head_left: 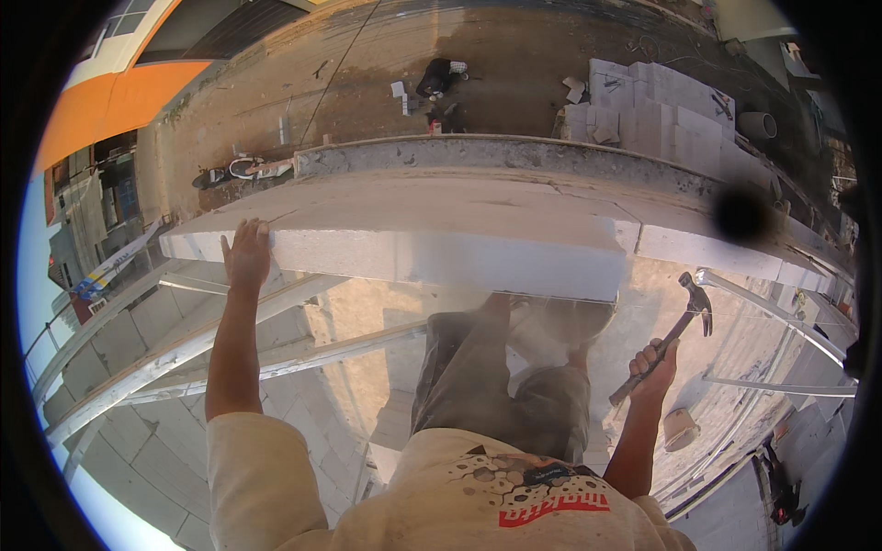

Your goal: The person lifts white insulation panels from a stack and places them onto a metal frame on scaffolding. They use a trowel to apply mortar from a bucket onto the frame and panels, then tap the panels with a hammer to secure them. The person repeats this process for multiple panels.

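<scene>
A claw hammer (pixel 682 326) is in my right hand (pixel 654 367), its fingers wrapped round the handle. The head points up and away from me, with the claw to the right, apart from the wall. My left hand (pixel 246 254) lies on the left part of a long pale block (pixel 395 253), fingers stretched over its upper edge. This block forms part of the top course of a wall in front of me. To its right, past a narrow joint, is another pale block (pixel 717 250).
Metal poles (pixel 276 363) cross at my left, and another pole (pixel 776 317) slants at the right. A bucket (pixel 680 429) sits below my right forearm. Beyond the wall, a stack of pale blocks (pixel 652 106) stands on the ground, with a crouching person (pixel 436 78) to its left.
</scene>
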### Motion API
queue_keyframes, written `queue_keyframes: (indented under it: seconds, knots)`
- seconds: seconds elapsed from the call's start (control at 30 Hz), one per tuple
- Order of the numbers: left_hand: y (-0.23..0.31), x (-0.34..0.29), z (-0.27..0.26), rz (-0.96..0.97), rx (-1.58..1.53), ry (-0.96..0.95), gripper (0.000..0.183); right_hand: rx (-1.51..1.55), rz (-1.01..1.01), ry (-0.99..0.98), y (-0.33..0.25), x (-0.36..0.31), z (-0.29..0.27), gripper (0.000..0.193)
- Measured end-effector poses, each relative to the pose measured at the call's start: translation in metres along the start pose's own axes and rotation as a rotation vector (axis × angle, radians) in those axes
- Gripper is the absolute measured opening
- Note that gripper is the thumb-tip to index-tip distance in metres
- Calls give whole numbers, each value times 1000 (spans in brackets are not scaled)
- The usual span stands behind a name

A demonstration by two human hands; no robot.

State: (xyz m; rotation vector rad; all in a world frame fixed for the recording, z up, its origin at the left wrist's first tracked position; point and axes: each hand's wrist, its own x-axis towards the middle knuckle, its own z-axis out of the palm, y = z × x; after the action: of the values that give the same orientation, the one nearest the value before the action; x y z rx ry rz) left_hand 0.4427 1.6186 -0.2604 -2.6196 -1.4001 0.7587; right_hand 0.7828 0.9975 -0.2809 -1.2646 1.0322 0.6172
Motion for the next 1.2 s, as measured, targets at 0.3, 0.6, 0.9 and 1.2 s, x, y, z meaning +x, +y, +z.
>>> queue_keyframes:
  seconds: [0.3,0.6,0.9,1.2]
  knots:
    - [-8,6,10,7,39,2,39,-341,225,-133,31,-5,55,43]
    - [-19,7,22,132,55,68,34,-149,74,-104,-14,2,26,47]
    - [-19,9,19,145,-198,88,34,-362,246,-79,30,-10,73,43]
    - [6,4,-5,37,-94,51,31,-397,289,-82,19,-17,45,52]
